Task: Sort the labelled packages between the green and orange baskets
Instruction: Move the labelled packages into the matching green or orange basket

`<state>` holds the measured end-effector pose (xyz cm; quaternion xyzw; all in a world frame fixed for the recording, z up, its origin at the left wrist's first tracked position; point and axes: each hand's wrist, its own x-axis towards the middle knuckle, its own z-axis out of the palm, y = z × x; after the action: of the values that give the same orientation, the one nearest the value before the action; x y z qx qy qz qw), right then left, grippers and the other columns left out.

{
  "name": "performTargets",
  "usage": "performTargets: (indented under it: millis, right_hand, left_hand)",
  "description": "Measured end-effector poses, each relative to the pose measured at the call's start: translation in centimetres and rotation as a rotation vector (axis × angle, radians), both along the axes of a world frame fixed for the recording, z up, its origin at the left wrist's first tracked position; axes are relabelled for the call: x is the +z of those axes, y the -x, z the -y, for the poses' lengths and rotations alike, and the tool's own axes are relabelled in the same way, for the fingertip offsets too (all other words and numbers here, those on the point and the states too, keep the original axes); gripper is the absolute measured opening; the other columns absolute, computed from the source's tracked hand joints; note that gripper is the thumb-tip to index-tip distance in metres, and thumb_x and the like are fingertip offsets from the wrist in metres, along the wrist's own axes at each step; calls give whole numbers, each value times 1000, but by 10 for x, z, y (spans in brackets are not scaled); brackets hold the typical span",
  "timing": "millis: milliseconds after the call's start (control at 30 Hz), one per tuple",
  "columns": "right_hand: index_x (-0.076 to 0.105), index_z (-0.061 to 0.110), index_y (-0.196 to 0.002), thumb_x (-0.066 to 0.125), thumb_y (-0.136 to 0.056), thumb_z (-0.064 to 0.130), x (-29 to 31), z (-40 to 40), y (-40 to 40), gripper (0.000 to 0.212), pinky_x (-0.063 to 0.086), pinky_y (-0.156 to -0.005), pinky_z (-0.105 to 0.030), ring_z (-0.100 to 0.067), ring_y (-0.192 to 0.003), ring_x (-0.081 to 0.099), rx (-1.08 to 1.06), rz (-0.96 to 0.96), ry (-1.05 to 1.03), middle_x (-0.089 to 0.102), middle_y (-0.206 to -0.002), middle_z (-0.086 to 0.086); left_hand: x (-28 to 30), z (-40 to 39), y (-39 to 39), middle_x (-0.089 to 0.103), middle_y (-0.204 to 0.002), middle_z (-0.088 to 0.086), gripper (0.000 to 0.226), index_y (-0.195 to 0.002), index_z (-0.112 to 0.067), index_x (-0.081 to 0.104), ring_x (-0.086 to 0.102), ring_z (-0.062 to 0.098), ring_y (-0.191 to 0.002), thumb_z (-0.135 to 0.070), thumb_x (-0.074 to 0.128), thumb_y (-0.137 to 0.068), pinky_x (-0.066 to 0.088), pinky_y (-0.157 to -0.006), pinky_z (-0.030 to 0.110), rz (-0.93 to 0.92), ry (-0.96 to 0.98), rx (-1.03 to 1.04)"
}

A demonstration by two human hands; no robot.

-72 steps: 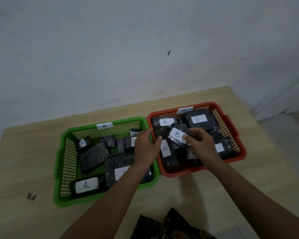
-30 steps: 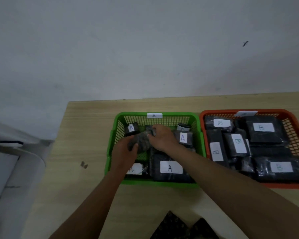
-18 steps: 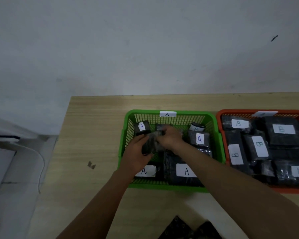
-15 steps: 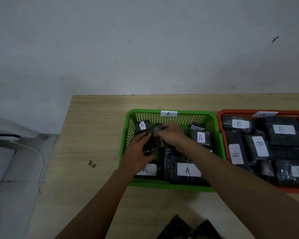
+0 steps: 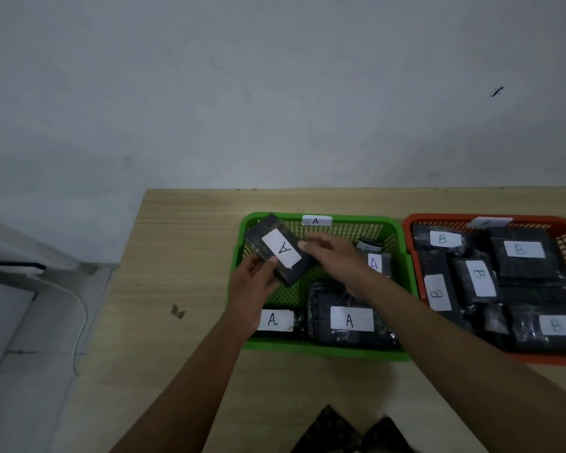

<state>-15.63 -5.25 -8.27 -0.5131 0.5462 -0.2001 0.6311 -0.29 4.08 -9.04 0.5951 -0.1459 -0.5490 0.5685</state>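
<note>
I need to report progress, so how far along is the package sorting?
Mostly done: B packages fill the orange basket, A packages lie in the green basket. In hand: left hand holds an A package above green. Left: setting it down.

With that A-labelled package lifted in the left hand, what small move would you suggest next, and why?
Probably lower it back into the green basket. The left hand grips the raised package, whose label reads A, matching the basket's own A tag. Bare green mesh shows just below it, and the right hand hovers beside it, holding nothing I can see.
</note>
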Motion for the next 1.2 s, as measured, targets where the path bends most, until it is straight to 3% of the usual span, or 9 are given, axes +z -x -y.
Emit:
performTargets:
  millis: [167, 300, 467, 533, 633, 800, 933, 1133, 1200]
  right_hand:
    - [51, 29, -138, 75, -84, 26, 0, -6, -5, 59, 55, -80, -26, -20, -116, 59, 49, 30, 17, 62, -125, 1]
    - [28, 42, -149, 73, -86, 26, 7, -1, -5, 79, 35, -110, -37, -14, -139, 32, 249, -57, 356, 31, -157, 5]
    - [56, 37, -134, 70, -89, 21, 17, 10, -9, 49, 43, -95, -28, -18, -115, 56, 468, -186, 435, 59, -130, 1]
    - [62, 34, -127, 68, -91, 21, 16, 11, -6, 39, 47, -84, -27, -17, -103, 58, 435, -200, 412, 60, -117, 3]
    - [67, 27, -119, 66, -92, 21, 9, 10, -4, 27, 46, -82, -29, -18, -101, 58, 318, -196, 392, 62, -111, 2]
    - [65, 27, -114, 65, -92, 18, -9, 3, -11, 23, 44, -88, -31, -16, -106, 53, 326, -232, 321, 59, -114, 2]
    - [64, 26, -113, 61, -94, 15, -24, 1, -23, 22, 36, -81, -23, -11, -100, 50, 319, -271, 335, 51, -96, 21]
    - [58, 17, -124, 57, -95, 9, -41, 5, -20, 31, 40, -87, -25, -14, -105, 49, 416, -384, 260, 57, -129, -7]
    - [58, 18, -123, 54, -96, 5, -44, 5, -18, 31, 43, -78, -21, -13, -96, 52, 453, -394, 236, 56, -128, -9]
  left_hand:
    - [5, -7, -6, 75, -108, 8, 25, -116, -16, 68, 72, 26, -98, -8, 60, -94, 60, -81, 39, 73, -20, -55]
    - [13, -10, -25, 77, -95, 0, 34, -108, -44, 69, 72, 15, -86, -15, 59, -95, 57, -77, 31, 477, 43, -411]
    - [20, 2, -45, 70, -69, -15, 28, -115, -35, 69, 55, -6, -53, -24, 68, -89, 40, -55, 9, 928, 71, -613]
    - [21, 7, -50, 73, -88, -10, 30, -116, -29, 69, 60, -6, -65, -24, 72, -86, 45, -59, 6, 1039, 70, -459]
    - [17, 11, -56, 67, -121, 2, 44, -125, -13, 63, 63, 16, -104, -24, 74, -84, 49, -89, 23, 1211, 104, -239]
    - [-1, 9, -52, 49, -147, 11, 55, -145, -7, 42, 45, 26, -135, -29, 56, -97, 35, -113, 36, 982, -210, -226]
    - [-13, 7, -46, 70, -111, 9, 30, -118, -11, 63, 63, 27, -99, -24, 43, -102, 42, -79, 28, 944, -206, -172]
    - [-20, 4, -43, 68, -89, 6, 28, -102, -11, 65, 58, 20, -79, -27, 42, -103, 36, -67, 28, 961, -171, -105]
    - [-20, 3, -42, 68, -86, 7, 29, -98, -9, 65, 59, 21, -77, -27, 42, -103, 38, -63, 30, 950, -155, -95]
